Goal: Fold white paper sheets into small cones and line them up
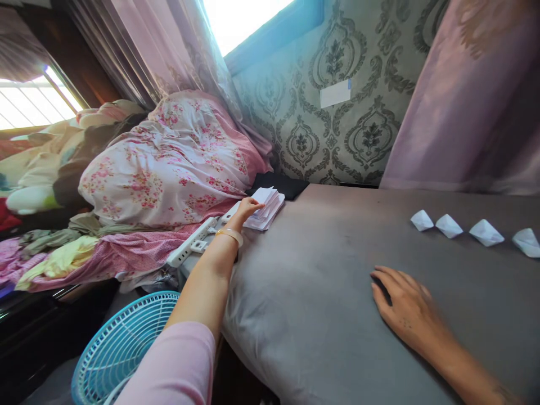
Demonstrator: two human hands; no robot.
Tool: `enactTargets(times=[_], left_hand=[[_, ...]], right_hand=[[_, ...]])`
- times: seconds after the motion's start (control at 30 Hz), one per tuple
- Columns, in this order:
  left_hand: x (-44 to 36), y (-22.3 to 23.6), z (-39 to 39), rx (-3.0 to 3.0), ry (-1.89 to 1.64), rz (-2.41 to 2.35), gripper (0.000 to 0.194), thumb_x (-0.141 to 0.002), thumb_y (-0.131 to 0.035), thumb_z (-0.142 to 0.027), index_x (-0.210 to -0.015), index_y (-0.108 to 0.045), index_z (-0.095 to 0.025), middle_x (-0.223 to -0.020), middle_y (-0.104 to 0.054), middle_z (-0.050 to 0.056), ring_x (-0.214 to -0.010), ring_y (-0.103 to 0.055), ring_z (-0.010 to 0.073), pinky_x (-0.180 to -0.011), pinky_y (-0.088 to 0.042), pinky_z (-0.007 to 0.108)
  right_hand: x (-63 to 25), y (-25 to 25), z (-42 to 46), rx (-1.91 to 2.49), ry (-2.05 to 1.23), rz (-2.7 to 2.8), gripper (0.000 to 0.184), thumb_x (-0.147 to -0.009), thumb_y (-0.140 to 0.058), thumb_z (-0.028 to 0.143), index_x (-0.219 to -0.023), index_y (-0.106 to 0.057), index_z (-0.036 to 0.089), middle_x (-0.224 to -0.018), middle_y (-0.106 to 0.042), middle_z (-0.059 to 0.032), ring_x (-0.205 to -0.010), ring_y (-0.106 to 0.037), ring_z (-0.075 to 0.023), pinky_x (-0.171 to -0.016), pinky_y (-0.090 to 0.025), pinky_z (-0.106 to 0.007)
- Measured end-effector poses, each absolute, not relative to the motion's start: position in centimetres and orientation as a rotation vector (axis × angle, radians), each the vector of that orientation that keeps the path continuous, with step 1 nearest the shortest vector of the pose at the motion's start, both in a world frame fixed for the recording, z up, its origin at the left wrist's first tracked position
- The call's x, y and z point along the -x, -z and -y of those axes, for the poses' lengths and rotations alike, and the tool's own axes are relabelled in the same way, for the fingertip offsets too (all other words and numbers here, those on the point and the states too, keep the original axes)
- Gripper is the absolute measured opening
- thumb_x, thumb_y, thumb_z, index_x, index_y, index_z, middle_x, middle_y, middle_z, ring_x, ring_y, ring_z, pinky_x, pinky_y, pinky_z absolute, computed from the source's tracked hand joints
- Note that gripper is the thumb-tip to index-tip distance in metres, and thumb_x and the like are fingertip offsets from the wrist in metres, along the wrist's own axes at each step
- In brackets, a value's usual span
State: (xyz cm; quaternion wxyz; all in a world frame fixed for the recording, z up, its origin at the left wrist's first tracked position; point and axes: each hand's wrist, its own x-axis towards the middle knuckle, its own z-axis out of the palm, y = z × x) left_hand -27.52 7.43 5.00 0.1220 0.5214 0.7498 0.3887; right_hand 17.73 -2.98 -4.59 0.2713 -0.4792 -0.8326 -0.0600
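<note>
My left hand [247,211] reaches far out to a stack of white paper sheets [266,208] at the back left of the grey surface [320,270]; its fingers pinch the near edge of the top sheets. A pale bangle sits on that wrist. My right hand [403,306] lies flat, palm down, on the grey surface with fingers stretched out and nothing in it. Several folded white paper boats [449,226] stand in a row at the right.
A flowered quilt bundle [172,163] and heaped clothes lie to the left. A white power strip [192,243] rests beside the papers. A black flat object [280,184] lies behind them. A blue fan grille [120,346] stands below. Patterned wall and pink curtains behind.
</note>
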Motion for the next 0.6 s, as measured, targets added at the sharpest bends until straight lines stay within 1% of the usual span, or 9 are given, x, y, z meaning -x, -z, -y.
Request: enactTargets(times=[0.1,0.17,0.23,0.33,0.4,0.47,0.53,0.57,0.6], left_hand=[[27.3,-5.1,-7.3,-1.516,-1.168,-2.166,0.029,-0.062,-0.073,-0.037,-0.072,-0.064,-0.011,-0.064,-0.061,0.001,-0.063,-0.054,0.0133,-0.061,-0.04,0.025],[26.9,-5.1,-7.2,-1.51,-1.186,-2.168,0.023,-0.063,-0.07,-0.031,-0.073,-0.066,-0.011,-0.066,-0.063,0.002,-0.063,-0.055,0.0137,-0.062,-0.041,0.025],[26.3,-5.2,-7.0,-1.49,-1.208,-2.2,0.016,-0.063,-0.067,-0.024,-0.073,-0.067,-0.011,-0.065,-0.064,0.002,-0.065,-0.057,0.0153,-0.064,-0.042,0.025],[25.4,-5.6,-6.8,-1.418,-1.291,-2.315,0.007,-0.063,-0.063,-0.017,-0.069,-0.065,-0.012,-0.064,-0.064,0.004,-0.07,-0.061,0.0198,-0.069,-0.044,0.028],[24.7,-6.1,-6.8,-1.338,-1.411,-2.432,0.006,-0.068,-0.058,-0.015,-0.071,-0.062,-0.013,-0.073,-0.065,0.008,-0.081,-0.063,0.0239,-0.076,-0.045,0.032],[24.0,-6.9,-6.7,-1.241,-1.582,-2.556,0.011,-0.077,-0.049,-0.016,-0.082,-0.059,-0.013,-0.091,-0.065,0.014,-0.098,-0.061,0.027,-0.087,-0.043,0.036],[22.7,-7.7,-6.7,-1.201,-1.738,-2.617,0.018,-0.084,-0.041,-0.016,-0.095,-0.054,-0.013,-0.111,-0.06,0.018,-0.113,-0.054,0.0263,-0.096,-0.04,0.036],[21.8,-8.0,-6.6,-1.206,-1.785,-2.621,0.018,-0.086,-0.039,-0.016,-0.099,-0.051,-0.014,-0.114,-0.058,0.017,-0.114,-0.053,0.025,-0.097,-0.039,0.035],[20.7,-8.3,-6.5,-1.237,-1.835,-2.597,0.016,-0.088,-0.038,-0.016,-0.1,-0.049,-0.015,-0.11,-0.058,0.015,-0.109,-0.055,0.023,-0.096,-0.04,0.034]], right_hand=[[-17.8,4.6,3.1,1.297,0.161,2.247,0.04,-0.093,-0.036,0.034,-0.109,-0.067,0.015,-0.118,-0.067,-0.0114,-0.109,-0.061,-0.0289,-0.091,-0.048,-0.046],[-17.8,4.6,3.0,1.297,0.162,2.248,0.04,-0.093,-0.037,0.034,-0.109,-0.067,0.015,-0.119,-0.067,-0.0118,-0.109,-0.061,-0.0288,-0.091,-0.048,-0.045],[-17.8,4.6,3.0,1.299,0.164,2.243,0.039,-0.092,-0.037,0.034,-0.108,-0.067,0.015,-0.118,-0.067,-0.012,-0.108,-0.061,-0.0284,-0.091,-0.048,-0.044],[-17.8,4.5,3.0,1.297,0.159,2.245,0.038,-0.092,-0.038,0.032,-0.108,-0.068,0.014,-0.118,-0.067,-0.012,-0.108,-0.061,-0.0282,-0.091,-0.048,-0.044],[-17.8,4.5,3.0,1.299,0.157,2.249,0.038,-0.092,-0.038,0.032,-0.109,-0.067,0.014,-0.118,-0.067,-0.0121,-0.109,-0.061,-0.0288,-0.092,-0.048,-0.045],[-17.8,4.4,3.1,1.308,0.157,2.25,0.039,-0.093,-0.037,0.031,-0.11,-0.067,0.014,-0.119,-0.067,-0.012,-0.111,-0.06,-0.0293,-0.092,-0.048,-0.046],[-17.7,4.2,3.2,1.309,0.149,2.255,0.038,-0.093,-0.037,0.031,-0.109,-0.067,0.014,-0.119,-0.066,-0.012,-0.111,-0.059,-0.0292,-0.093,-0.047,-0.046],[-17.7,4.2,3.3,1.307,0.139,2.257,0.038,-0.093,-0.037,0.031,-0.109,-0.067,0.014,-0.119,-0.067,-0.0121,-0.111,-0.06,-0.0291,-0.093,-0.047,-0.045],[-17.7,4.1,3.3,1.305,0.125,2.256,0.038,-0.092,-0.037,0.031,-0.109,-0.067,0.014,-0.119,-0.067,-0.0123,-0.111,-0.06,-0.0293,-0.094,-0.047,-0.046]])
